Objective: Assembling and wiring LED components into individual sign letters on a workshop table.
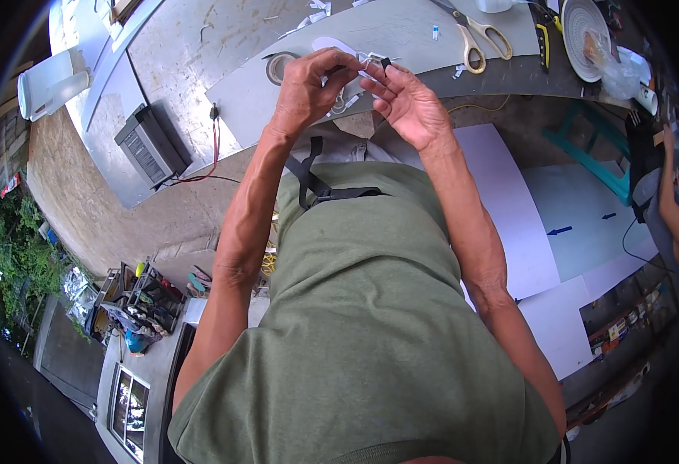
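Above the grey work table (235, 100), my left hand (318, 87) is closed in a pinch, fingertips pointing right. A thin white wire (341, 104) loops beneath it. My right hand (415, 110) faces it, palm turned up; its thumb and forefinger pinch a small black piece (386, 63), while the other fingers curl loosely. Thin pale strands show between the two hands, but what my left fingertips grip is too small to make out. A roll of tape (278, 68) lies just left of my left hand.
Scissors (476, 45) and yellow-black pliers (543, 48) lie to the right, near a round white ribbed disc (575, 31). A black power supply box (151, 147) with red and black leads sits at left. A green stool (587, 147) stands below; another person's arm (668, 185) shows far right.
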The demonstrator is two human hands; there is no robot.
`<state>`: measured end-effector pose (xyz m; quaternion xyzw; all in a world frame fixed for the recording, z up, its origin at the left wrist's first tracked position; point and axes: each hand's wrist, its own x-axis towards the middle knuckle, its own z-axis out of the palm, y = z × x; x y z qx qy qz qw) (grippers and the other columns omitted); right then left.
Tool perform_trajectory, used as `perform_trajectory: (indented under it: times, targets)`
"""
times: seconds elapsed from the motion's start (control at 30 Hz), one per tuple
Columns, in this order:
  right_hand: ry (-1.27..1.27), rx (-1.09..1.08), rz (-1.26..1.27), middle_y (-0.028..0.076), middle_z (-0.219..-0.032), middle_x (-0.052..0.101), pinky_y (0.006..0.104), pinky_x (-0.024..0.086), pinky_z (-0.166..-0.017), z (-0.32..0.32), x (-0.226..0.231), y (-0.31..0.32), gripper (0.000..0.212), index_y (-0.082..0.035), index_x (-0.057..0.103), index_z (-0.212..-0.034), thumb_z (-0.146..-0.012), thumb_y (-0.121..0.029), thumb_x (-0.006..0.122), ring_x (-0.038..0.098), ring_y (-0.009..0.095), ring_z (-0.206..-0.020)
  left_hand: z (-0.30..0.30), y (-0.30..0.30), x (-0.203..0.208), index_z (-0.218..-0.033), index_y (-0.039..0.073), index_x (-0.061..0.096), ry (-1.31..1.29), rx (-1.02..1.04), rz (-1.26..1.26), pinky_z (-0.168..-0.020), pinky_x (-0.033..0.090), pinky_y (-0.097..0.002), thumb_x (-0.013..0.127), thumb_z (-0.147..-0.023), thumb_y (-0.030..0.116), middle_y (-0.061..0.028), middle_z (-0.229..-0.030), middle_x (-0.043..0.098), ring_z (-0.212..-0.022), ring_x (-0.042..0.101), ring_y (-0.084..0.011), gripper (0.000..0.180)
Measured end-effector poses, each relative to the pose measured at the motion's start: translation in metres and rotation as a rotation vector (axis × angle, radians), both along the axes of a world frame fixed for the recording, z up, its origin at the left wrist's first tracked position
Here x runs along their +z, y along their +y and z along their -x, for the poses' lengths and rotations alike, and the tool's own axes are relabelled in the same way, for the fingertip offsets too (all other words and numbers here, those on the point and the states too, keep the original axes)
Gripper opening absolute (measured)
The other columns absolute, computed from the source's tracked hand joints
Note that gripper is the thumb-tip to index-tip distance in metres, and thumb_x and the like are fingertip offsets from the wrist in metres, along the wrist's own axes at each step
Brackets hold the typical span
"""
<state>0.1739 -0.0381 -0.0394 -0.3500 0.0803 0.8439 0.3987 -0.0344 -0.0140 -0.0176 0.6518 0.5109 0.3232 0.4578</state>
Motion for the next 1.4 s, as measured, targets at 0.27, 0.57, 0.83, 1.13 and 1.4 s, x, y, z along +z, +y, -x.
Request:
perform_trajectory:
  times: [0.27, 0.57, 0.83, 1.13, 1.4]
  targets:
    - [0.151, 0.022, 0.085, 0.012, -0.112, 0.072, 0.0311, 0.052, -0.068, 0.001, -0.015, 0.007, 0.018, -0.005, 0.069, -0.107, -0.094, -0.016, 0.070, 0.068, 0.022, -0.092, 0.004, -0.008, -0.010, -0.097, 0.002, 0.073, 0.028, 0.063, 0.057, -0.074, 0.056, -0.0298, 0.074, -0.084, 0.000, -0.0073, -0.094, 0.074, -0.081, 0.071, -0.0179, 0.013]
    - [-0.016, -0.016, 0.073, 0.008, -0.109, 0.072, 0.0313, 0.052, -0.064, 0.010, -0.009, 0.008, 0.019, -0.006, 0.069, -0.108, -0.092, -0.014, 0.073, 0.068, 0.020, -0.080, -0.015, -0.008, -0.011, -0.102, 0.008, 0.077, 0.262, 0.199, -0.114, -0.066, 0.056, -0.0316, 0.081, -0.080, 0.009, -0.0083, -0.096, 0.073, -0.078, 0.070, -0.0189, 0.022]
    - [-0.130, 0.019, 0.042, 0.010, -0.107, 0.073, 0.0311, 0.054, -0.058, 0.009, -0.001, 0.019, 0.018, -0.004, 0.068, -0.107, -0.092, -0.013, 0.072, 0.070, 0.019, -0.073, -0.020, -0.008, -0.025, -0.100, 0.009, 0.077, 0.221, 0.271, -0.127, -0.066, 0.055, -0.0322, 0.079, -0.081, 0.007, -0.0078, -0.094, 0.073, -0.077, 0.070, -0.0209, 0.018]
    - [-0.630, 0.415, -0.149, 0.014, -0.091, 0.073, 0.0231, 0.048, -0.042, 0.010, 0.011, 0.030, 0.021, -0.001, 0.067, -0.105, -0.091, -0.015, 0.074, 0.068, 0.014, -0.060, -0.012, -0.011, -0.014, -0.098, 0.003, 0.075, 0.039, 0.348, 0.178, -0.072, 0.056, -0.0263, 0.077, -0.085, 0.005, -0.0078, -0.094, 0.077, -0.082, 0.072, -0.0136, 0.014]
    - [-0.537, 0.527, -0.132, 0.013, -0.083, 0.072, 0.0219, 0.047, -0.039, 0.010, 0.003, 0.045, 0.019, 0.003, 0.067, -0.101, -0.088, -0.008, 0.074, 0.068, 0.014, -0.057, -0.008, -0.014, -0.013, -0.111, 0.004, 0.071, 0.019, 0.303, 0.113, -0.075, 0.058, -0.0295, 0.078, -0.080, 0.001, -0.0117, -0.093, 0.076, -0.085, 0.075, -0.0185, 0.032]
